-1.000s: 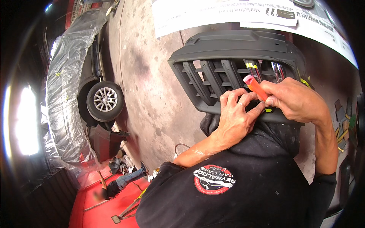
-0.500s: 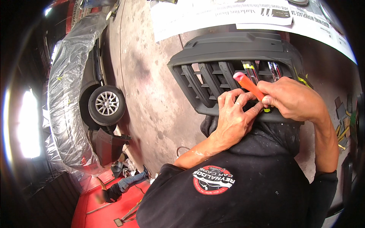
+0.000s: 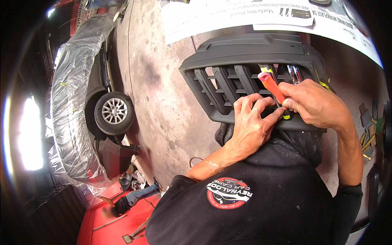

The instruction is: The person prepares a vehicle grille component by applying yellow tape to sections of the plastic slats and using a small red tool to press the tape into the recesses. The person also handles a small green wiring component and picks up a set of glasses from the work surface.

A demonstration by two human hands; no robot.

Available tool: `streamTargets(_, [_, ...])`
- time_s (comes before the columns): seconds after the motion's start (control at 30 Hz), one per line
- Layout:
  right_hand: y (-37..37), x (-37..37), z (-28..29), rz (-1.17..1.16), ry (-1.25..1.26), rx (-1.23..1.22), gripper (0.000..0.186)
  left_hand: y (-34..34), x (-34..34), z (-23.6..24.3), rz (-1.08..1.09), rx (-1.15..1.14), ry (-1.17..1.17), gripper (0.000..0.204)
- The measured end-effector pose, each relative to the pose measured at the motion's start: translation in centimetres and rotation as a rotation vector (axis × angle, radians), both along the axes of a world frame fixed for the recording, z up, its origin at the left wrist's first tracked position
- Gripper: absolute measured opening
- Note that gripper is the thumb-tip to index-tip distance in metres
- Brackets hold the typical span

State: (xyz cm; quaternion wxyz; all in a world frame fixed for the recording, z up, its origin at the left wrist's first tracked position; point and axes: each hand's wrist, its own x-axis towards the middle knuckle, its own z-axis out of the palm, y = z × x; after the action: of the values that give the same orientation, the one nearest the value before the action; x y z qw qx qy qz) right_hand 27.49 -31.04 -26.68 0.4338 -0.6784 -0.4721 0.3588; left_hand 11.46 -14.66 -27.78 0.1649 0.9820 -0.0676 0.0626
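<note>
A black car grille (image 3: 228, 61) with several slats lies tilted against my lap. Chrome strips (image 3: 294, 73) show on slats at its right side, where bits of yellow-green tape (image 3: 266, 69) stick. My right hand (image 3: 316, 104) is closed round an orange-handled tool (image 3: 272, 87), its pinkish butt pointing up and left. The tool's working end is down between the hands and hidden. My left hand (image 3: 251, 124) grips a slat with bent fingers, its thumb side pressed beside the tool's lower end, close to a piece of tape on the frame's near edge.
Printed sheets (image 3: 208, 20) cover a surface beyond the grille. A car under clear plastic sheeting (image 3: 73, 110) stands at the left, its wheel (image 3: 114, 113) showing. A person (image 3: 126, 202) is on the red floor (image 3: 102, 230) at lower left. Assorted tools (image 3: 369, 139) lie at far right.
The orange handle has shifted slightly right and down and turned a little, moving with my right hand. My left hand keeps its place on the grille.
</note>
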Motion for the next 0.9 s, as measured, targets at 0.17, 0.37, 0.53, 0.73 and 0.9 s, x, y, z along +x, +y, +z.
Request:
streamTargets(0.17, [-0.01,-0.05,-0.13,0.029,-0.021,-0.019,0.011,-0.05,-0.03,-0.09,0.001,-0.001,-0.004,0.039])
streamTargets(0.37, [0.06,-0.1,0.32,0.07,-0.027,-0.064,0.012,-0.04,-0.11,-0.17,0.009,-0.003,0.01,0.038])
streamTargets(0.53, [0.14,-0.36,0.65,0.039,-0.052,-0.078,0.011,-0.07,-0.07,-0.22,0.012,-0.004,0.011,0.036])
streamTargets(0.73, [0.12,-0.53,0.57,-0.009,-0.058,-0.085,0.011,-0.48,0.1,0.06,0.05,-0.027,-0.002,0.037])
streamTargets(0.9, [0.25,-0.4,0.77,0.016,-0.072,-0.136,0.01,-0.55,0.03,-0.12,0.055,-0.015,0.023,0.042])
